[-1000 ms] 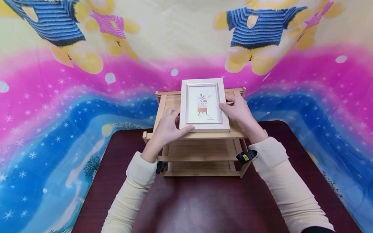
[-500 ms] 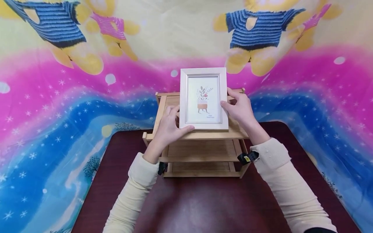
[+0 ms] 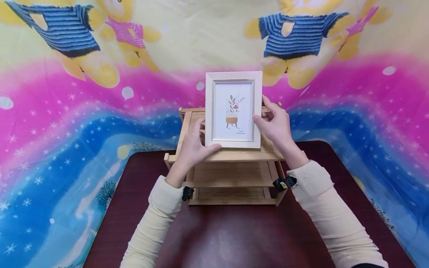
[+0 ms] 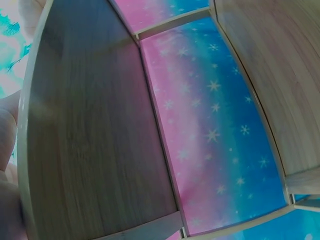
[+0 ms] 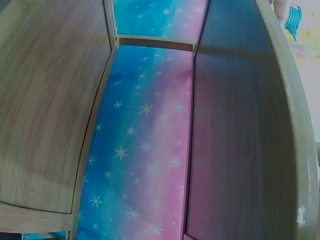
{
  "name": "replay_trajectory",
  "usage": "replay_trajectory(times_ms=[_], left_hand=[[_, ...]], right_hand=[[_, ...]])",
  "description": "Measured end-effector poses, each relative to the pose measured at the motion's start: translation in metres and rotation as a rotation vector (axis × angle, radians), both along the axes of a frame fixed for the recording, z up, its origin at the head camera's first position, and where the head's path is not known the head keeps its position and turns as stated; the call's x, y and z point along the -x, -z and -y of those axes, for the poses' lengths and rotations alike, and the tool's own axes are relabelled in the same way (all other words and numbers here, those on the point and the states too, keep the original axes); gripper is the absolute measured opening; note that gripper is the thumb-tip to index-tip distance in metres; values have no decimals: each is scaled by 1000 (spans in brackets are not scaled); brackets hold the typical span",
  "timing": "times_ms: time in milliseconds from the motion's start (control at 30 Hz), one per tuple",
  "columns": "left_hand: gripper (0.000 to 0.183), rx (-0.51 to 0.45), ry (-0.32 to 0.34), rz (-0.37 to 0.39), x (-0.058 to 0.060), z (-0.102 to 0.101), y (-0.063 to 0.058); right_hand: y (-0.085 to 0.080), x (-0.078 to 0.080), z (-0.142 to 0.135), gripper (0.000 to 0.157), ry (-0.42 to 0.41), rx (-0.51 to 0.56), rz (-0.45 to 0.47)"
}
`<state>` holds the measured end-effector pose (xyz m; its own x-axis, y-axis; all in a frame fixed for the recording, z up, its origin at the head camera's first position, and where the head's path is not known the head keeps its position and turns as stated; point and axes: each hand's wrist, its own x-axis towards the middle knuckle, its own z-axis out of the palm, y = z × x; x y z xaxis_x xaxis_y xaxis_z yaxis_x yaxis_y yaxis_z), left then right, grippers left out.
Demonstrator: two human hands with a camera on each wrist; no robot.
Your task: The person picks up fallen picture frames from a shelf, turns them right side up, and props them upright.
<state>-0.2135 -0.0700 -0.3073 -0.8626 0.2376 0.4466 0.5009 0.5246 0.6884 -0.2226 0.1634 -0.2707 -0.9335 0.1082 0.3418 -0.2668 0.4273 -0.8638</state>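
A white picture frame [image 3: 233, 111] with a potted-plant print leans back, nearly upright, its lower edge close over the front of the top shelf. My left hand [image 3: 193, 145] grips its lower left corner, thumb in front and fingers along the left side. At the right side my right hand [image 3: 277, 124] pinches the border, with its thumb on the front and its other fingertips partly hidden at the edge. Beneath is a wooden three-tier rack [image 3: 231, 174]. Parts of the left fingers [image 4: 7, 135] show past the top shelf in the left wrist view.
The rack stands on a dark red table [image 3: 218, 238]. Behind and beside the table hangs a cloth backdrop [image 3: 77, 137] with bears and snowflakes. Both wrist views look between the rack's shelves, with the top shelf's underside [image 5: 240, 125] in the right one.
The picture frame has tilted up from lying back over the top shelf to nearly upright, its upper edge rising. My right hand has risen slightly with it, while the left has hardly moved.
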Motion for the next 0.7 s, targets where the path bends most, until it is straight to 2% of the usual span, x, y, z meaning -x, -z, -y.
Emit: replay_trajectory(times_ms=[133, 300, 433, 700], left_hand=[[81, -61, 50, 25, 1, 3, 0], [84, -87, 76, 23, 0, 3, 0], [89, -77, 70, -6, 0, 2, 1], [91, -54, 49, -36, -2, 0, 0]], right_hand=[[1, -1, -1, 63, -18, 23, -46], [1, -2, -2, 65, -54, 40, -100], [-1, -2, -2, 70, -70, 47, -126], [-11, -6, -5, 77, -83, 29, -92]])
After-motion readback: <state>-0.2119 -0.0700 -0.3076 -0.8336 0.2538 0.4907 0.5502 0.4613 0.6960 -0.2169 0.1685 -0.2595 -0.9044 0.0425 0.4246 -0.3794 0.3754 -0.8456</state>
